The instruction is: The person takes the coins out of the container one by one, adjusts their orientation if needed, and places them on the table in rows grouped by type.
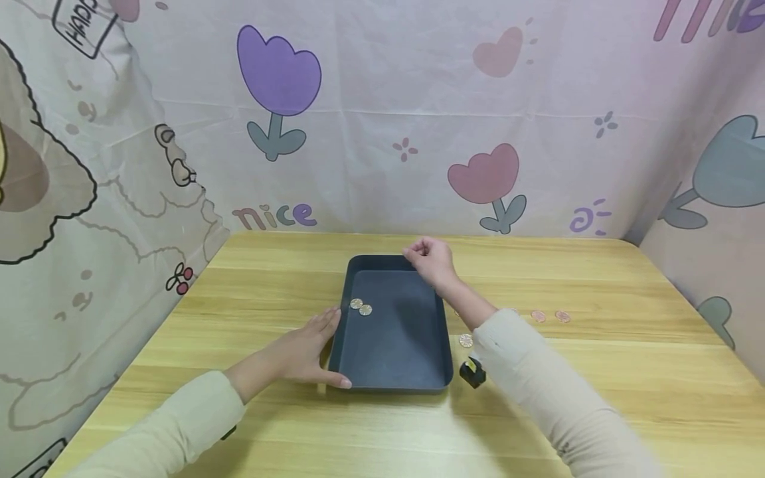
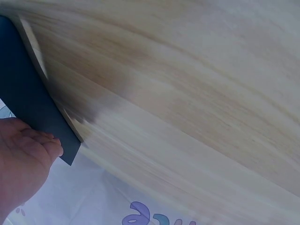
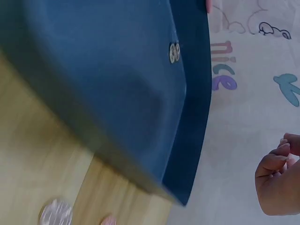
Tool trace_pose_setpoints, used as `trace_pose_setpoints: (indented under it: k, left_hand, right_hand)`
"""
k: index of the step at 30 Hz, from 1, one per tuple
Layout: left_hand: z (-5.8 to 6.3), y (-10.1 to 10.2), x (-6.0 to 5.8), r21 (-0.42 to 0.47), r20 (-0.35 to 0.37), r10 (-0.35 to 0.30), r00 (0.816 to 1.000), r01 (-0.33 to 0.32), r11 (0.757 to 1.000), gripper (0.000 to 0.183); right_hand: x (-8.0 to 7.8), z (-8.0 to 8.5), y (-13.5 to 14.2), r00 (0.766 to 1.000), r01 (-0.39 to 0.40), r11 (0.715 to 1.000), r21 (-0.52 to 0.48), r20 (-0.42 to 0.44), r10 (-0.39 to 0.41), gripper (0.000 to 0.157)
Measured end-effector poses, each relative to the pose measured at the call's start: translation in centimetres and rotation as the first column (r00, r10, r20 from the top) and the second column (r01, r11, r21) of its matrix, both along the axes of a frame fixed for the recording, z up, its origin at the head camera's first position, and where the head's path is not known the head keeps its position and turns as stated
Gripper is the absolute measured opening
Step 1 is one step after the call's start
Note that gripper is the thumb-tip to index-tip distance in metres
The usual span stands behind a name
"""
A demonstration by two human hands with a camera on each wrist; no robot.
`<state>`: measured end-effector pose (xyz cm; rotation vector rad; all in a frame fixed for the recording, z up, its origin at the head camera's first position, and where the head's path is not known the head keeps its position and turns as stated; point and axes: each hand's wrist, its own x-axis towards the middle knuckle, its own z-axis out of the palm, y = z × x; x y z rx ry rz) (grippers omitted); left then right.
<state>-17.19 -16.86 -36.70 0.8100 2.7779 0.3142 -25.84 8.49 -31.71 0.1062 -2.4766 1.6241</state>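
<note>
A dark blue-grey rectangular tray (image 1: 391, 345) lies lengthwise on the wooden table. Two gold-toned coins (image 1: 365, 310) lie inside it near the left wall, edges touching or nearly so. My left hand (image 1: 307, 348) rests against the tray's left side, fingers on the outer wall and thumb along the near left corner. Over the far right corner of the tray is my right hand (image 1: 431, 262), its fingers curled and the fingertips brought together. Nothing shows between those fingertips in the right wrist view, where the hand (image 3: 281, 176) appears apart from the tray wall.
Right of the tray lie a pale coin (image 1: 465, 340) and several copper-coloured coins (image 1: 538, 316), some partly hidden by the right arm. A small black object with a yellow patch (image 1: 473, 373) sits by the near right corner. Printed cloth (image 1: 370, 133) hangs behind the table.
</note>
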Motion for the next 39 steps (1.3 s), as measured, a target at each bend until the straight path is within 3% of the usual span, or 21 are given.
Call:
trace_pose_setpoints:
  k: [15,19,23,27,31,34,39]
  left_hand:
    - [-0.1,-0.2,-0.2,0.013,-0.012,-0.012,1.0,0.012,1.0,0.121]
    - [-0.1,-0.2,-0.1,0.012,-0.005,-0.002,1.0,0.002,1.0,0.122]
    - [-0.1,-0.1,0.0,0.016,0.002,0.003,1.0,-0.003,1.0,0.121]
    - [0.0,-0.1,0.0,0.023,0.003,0.0,1.0,0.0,1.0,0.121]
    - [-0.1,-0.2,0.0,0.023,0.0,-0.004,1.0,0.004,1.0,0.121]
    - [-0.1,-0.2,0.0,0.023,0.004,-0.002,1.0,0.002,1.0,0.121]
    - [0.0,-0.1,0.0,0.027,0.01,-0.004,1.0,0.003,1.0,0.121]
  right_hand:
    - [-2.1,-3.6,-5.7,0.994,-0.07,0.997,-0.038,-0.085,0.067,0.015]
    - [-2.4,-4.8,-6.0,0.995,-0.083,0.997,0.006,-0.063,0.083,0.015]
    - [-2.5,-5.7,-5.9,0.988,-0.152,0.986,0.062,0.024,0.151,0.015]
    - [-2.5,-6.3,-5.5,0.951,-0.28,0.955,0.103,0.163,0.261,0.014]
    - [-2.5,-6.8,-5.2,0.885,-0.413,0.897,0.158,0.301,0.354,0.015]
    - [-2.4,-6.9,-5.1,0.858,-0.472,0.858,0.204,0.329,0.395,0.018]
    - [-2.3,-6.9,-5.0,0.841,-0.521,0.814,0.259,0.318,0.437,0.02]
